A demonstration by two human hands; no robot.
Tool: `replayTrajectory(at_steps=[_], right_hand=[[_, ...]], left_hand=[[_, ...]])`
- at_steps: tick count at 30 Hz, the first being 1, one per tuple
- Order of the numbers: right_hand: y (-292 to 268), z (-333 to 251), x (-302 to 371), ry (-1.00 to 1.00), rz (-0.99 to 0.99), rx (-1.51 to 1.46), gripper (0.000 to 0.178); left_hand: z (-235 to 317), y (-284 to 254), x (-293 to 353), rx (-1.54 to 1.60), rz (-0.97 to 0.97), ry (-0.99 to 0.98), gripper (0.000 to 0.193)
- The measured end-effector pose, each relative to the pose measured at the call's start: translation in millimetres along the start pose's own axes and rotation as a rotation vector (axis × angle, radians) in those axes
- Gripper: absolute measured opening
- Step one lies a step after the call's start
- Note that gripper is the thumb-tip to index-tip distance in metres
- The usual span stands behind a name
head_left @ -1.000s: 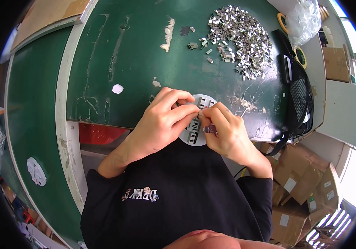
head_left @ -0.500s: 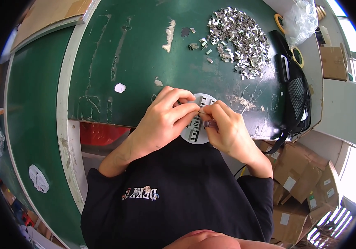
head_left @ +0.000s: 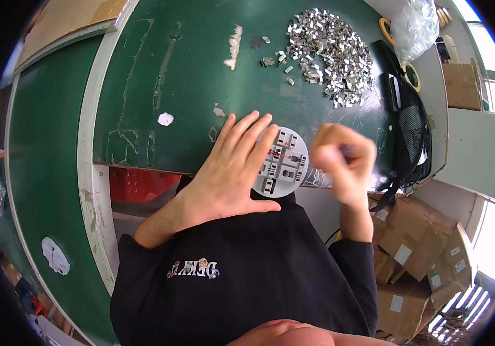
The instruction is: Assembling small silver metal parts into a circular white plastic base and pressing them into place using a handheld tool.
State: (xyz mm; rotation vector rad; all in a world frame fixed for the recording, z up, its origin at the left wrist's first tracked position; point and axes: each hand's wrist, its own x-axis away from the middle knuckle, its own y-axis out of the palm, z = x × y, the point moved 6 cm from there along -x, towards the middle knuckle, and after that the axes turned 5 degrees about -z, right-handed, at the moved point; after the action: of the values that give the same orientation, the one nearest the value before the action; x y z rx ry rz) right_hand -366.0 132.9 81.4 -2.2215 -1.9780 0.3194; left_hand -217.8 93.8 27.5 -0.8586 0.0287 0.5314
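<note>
A round grey plastic disc (head_left: 295, 182) with raised slots, small metal pieces and a thin red wire lies at the table's front edge. My left hand (head_left: 224, 164) lies flat with its fingers spread, its fingertips over the disc's left side. To the right of the disc, apart from it, my right hand (head_left: 344, 164) is raised and closed, smeared by motion. Something dark shows between its curled fingers; what it is cannot be made out.
A heap of small metal clips (head_left: 337, 57) covers the far right of the green table (head_left: 195, 75), with a few loose ones beside it. A black mesh bag (head_left: 411, 135) lies along the right edge. Cardboard boxes (head_left: 411, 236) stand on the lower right; a red container (head_left: 143, 184) shows below the table.
My right hand has lifted off the disc and moved right. My left hand has gone from pinching at the disc to lying flat and spread. More of the disc now shows.
</note>
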Motion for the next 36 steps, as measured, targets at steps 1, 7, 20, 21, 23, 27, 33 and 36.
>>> replayTrajectory(at_steps=[1,7,20,21,23,27,33,36], right_hand=[[0.4,1.3,-1.3,0.002,0.008,-0.001,0.029],[11.3,12.5,-12.7,-0.196,0.061,-0.678,0.048],[28.1,29.9,-15.1,-0.072,0.103,-0.612,0.049],[26.2,28.0,-16.3,-0.12,0.095,-0.604,0.047],[15.8,20.9,-20.0,-0.171,0.077,-0.595,0.045],[-22.0,-2.1,-48.1,0.02,0.297,0.108,0.013],[-27.3,51.9,-66.8,-0.111,0.142,0.735,0.01],[-22.3,52.7,-63.8,-0.131,0.149,0.8,0.008]], left_hand=[[1.3,2.6,0.4,0.001,-0.007,0.005,0.087],[-0.1,21.8,-1.3,-0.111,0.03,-0.02,0.114],[0.4,18.4,-2.6,-0.089,0.037,-0.039,0.11],[-0.9,17.2,-4.2,-0.095,0.045,-0.035,0.11],[-4.3,15.3,-4.0,-0.05,0.082,-0.052,0.11],[-8.4,16.6,3.0,-0.009,0.12,-0.091,0.112],[-10.9,2.5,-4.3,-0.003,0.213,-0.098,0.1],[-8.4,-10.5,-6.5,0.026,0.256,-0.078,0.089]])
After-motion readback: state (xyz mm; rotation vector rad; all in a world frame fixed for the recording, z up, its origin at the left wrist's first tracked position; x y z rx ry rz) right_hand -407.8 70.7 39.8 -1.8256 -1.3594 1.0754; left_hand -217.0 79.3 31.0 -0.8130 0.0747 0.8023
